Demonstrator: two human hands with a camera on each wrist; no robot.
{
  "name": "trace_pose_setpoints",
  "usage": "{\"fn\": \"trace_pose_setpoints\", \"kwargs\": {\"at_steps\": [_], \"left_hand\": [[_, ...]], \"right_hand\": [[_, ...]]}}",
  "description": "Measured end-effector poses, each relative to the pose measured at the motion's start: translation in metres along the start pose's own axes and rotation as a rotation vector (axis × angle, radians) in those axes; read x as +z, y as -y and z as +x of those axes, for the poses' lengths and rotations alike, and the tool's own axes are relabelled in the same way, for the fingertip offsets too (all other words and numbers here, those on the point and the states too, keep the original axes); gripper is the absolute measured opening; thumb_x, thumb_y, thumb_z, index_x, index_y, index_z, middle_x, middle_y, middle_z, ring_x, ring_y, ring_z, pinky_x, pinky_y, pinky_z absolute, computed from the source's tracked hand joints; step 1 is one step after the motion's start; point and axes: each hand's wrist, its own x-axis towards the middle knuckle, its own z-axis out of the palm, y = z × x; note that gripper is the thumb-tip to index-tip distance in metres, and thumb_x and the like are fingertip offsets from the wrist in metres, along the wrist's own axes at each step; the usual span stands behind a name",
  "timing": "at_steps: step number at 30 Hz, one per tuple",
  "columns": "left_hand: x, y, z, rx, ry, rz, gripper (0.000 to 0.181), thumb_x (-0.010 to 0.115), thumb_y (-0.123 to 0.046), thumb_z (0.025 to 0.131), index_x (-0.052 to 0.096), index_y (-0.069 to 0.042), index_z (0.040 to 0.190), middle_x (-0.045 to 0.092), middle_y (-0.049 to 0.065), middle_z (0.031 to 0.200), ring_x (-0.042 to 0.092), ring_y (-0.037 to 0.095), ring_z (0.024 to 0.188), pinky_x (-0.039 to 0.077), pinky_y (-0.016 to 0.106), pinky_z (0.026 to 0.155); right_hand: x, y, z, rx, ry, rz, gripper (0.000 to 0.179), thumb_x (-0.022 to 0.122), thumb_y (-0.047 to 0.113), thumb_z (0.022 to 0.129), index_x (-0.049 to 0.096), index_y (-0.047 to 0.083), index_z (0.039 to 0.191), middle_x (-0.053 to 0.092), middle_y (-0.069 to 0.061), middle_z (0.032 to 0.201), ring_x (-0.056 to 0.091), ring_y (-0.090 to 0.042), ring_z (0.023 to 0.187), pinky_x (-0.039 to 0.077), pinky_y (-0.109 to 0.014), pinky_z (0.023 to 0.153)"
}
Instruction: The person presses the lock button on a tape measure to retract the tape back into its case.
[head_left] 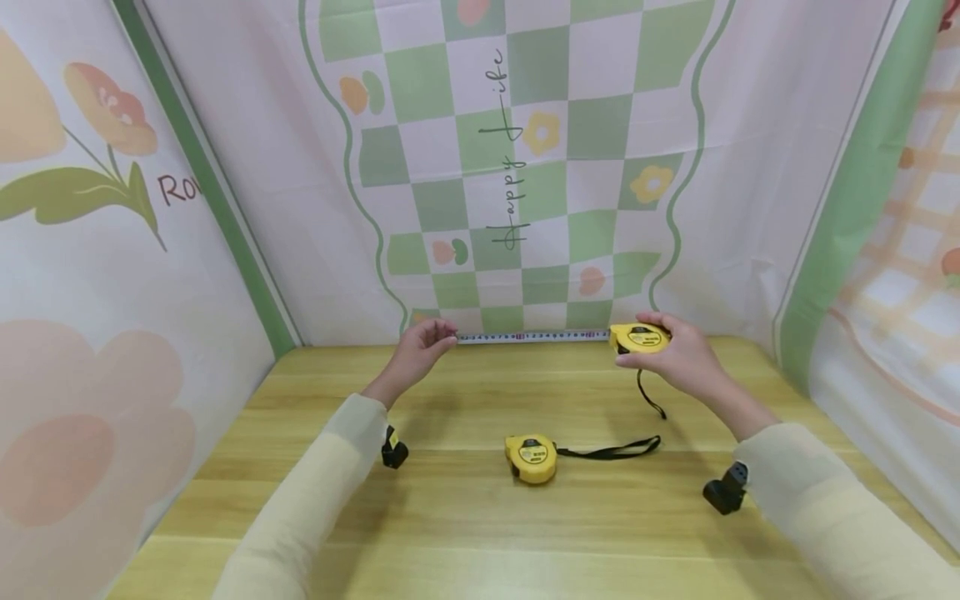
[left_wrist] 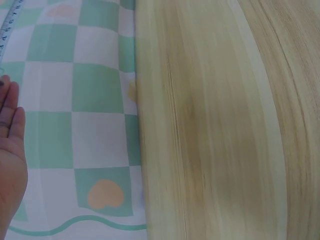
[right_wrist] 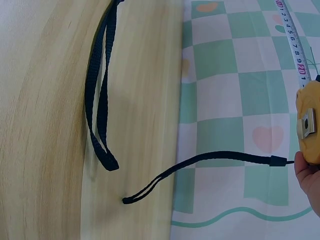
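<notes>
My right hand [head_left: 682,354] grips a yellow tape measure [head_left: 640,338], whose black wrist strap [head_left: 649,396] dangles below it. From its left side runs the white blade [head_left: 532,337], pulled out straight and roughly level. At the blade's far end my left hand [head_left: 423,348] pinches the tip between thumb and fingers. A second yellow tape measure [head_left: 532,459] lies on the table in front, its black strap [head_left: 611,452] stretched to the right. In the right wrist view the held tape measure [right_wrist: 311,122] shows its metal clip, and the blade [right_wrist: 295,45] extends from it.
The wooden table [head_left: 450,533] ends at the back against a hanging cloth [head_left: 540,150] with green and white checks. Printed cloths also hang at the left [head_left: 90,292] and right [head_left: 885,333]. A small black camera [head_left: 725,492] is on the right wrist.
</notes>
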Motion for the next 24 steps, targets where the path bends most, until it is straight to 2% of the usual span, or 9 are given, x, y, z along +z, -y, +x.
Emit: {"fn": "trace_pose_setpoints", "kwargs": {"at_steps": [4, 6, 8, 12, 13, 16, 18, 24], "left_hand": [[0.0012, -0.0012, 0.0002, 0.006, 0.0, -0.011, 0.019, 0.061, -0.008, 0.096, 0.061, -0.001, 0.113, 0.063, 0.012, 0.103, 0.059, 0.032, 0.1, 0.05, 0.044, 0.09], [0.0019, -0.0053, -0.001, 0.005, 0.006, -0.019, 0.019, 0.061, -0.007, 0.096, 0.061, 0.0, 0.113, 0.062, 0.016, 0.105, 0.059, 0.034, 0.101, 0.049, 0.046, 0.092], [0.0024, -0.0053, -0.0009, 0.006, 0.008, -0.026, 0.019, 0.061, -0.007, 0.096, 0.06, 0.0, 0.113, 0.062, 0.018, 0.106, 0.058, 0.035, 0.101, 0.05, 0.043, 0.091], [0.0031, -0.0055, -0.0009, -0.001, 0.011, -0.03, 0.019, 0.061, -0.008, 0.096, 0.06, 0.0, 0.113, 0.062, 0.018, 0.106, 0.059, 0.031, 0.099, 0.05, 0.041, 0.091], [0.0033, -0.0015, 0.0004, 0.004, 0.009, -0.028, 0.019, 0.061, -0.009, 0.096, 0.061, -0.001, 0.113, 0.063, 0.016, 0.106, 0.059, 0.028, 0.098, 0.05, 0.04, 0.09], [0.0046, -0.0017, 0.0006, 0.008, 0.011, -0.024, 0.019, 0.061, -0.01, 0.096, 0.061, -0.002, 0.113, 0.062, 0.017, 0.107, 0.059, 0.022, 0.095, 0.049, 0.047, 0.092], [0.0055, -0.0014, 0.0011, 0.02, 0.015, -0.022, 0.019, 0.061, -0.01, 0.096, 0.061, -0.002, 0.113, 0.062, 0.018, 0.107, 0.06, 0.021, 0.095, 0.048, 0.05, 0.092], [0.0085, -0.0004, 0.0031, 0.064, 0.026, 0.009, 0.018, 0.061, -0.01, 0.096, 0.061, -0.002, 0.112, 0.063, 0.016, 0.105, 0.06, 0.023, 0.094, 0.051, 0.045, 0.088]], "right_hand": [[0.0012, 0.0019, -0.0006, -0.005, -0.002, -0.003, 0.098, 0.08, 0.052, 0.074, 0.037, 0.002, 0.147, 0.046, -0.023, 0.136, 0.051, -0.034, 0.109, 0.049, -0.034, 0.077], [0.0017, 0.0028, -0.0011, -0.008, -0.003, -0.002, 0.098, 0.08, 0.052, 0.074, 0.037, 0.002, 0.147, 0.047, -0.023, 0.135, 0.051, -0.034, 0.108, 0.049, -0.033, 0.076], [0.0023, 0.0037, -0.0012, -0.01, -0.005, 0.0, 0.098, 0.08, 0.052, 0.074, 0.037, 0.002, 0.146, 0.047, -0.023, 0.135, 0.051, -0.033, 0.108, 0.049, -0.033, 0.077], [0.0036, 0.0037, -0.0007, -0.014, -0.012, -0.003, 0.098, 0.081, 0.052, 0.073, 0.038, 0.002, 0.146, 0.047, -0.023, 0.135, 0.052, -0.033, 0.108, 0.049, -0.034, 0.077], [0.004, 0.0041, -0.0007, -0.015, -0.011, -0.003, 0.098, 0.08, 0.052, 0.074, 0.038, 0.002, 0.146, 0.047, -0.023, 0.135, 0.052, -0.033, 0.108, 0.048, -0.035, 0.077], [0.0052, 0.0049, -0.0004, -0.02, -0.01, -0.002, 0.098, 0.081, 0.051, 0.074, 0.037, 0.001, 0.146, 0.047, -0.023, 0.135, 0.051, -0.034, 0.109, 0.048, -0.036, 0.078], [0.006, 0.0058, -0.0003, -0.023, -0.009, -0.001, 0.098, 0.081, 0.051, 0.074, 0.037, 0.001, 0.146, 0.047, -0.023, 0.135, 0.051, -0.034, 0.109, 0.047, -0.037, 0.079], [0.0086, 0.0081, 0.0002, -0.021, -0.007, 0.003, 0.099, 0.081, 0.052, 0.073, 0.037, 0.001, 0.146, 0.046, -0.023, 0.135, 0.051, -0.034, 0.109, 0.047, -0.039, 0.08]]}}
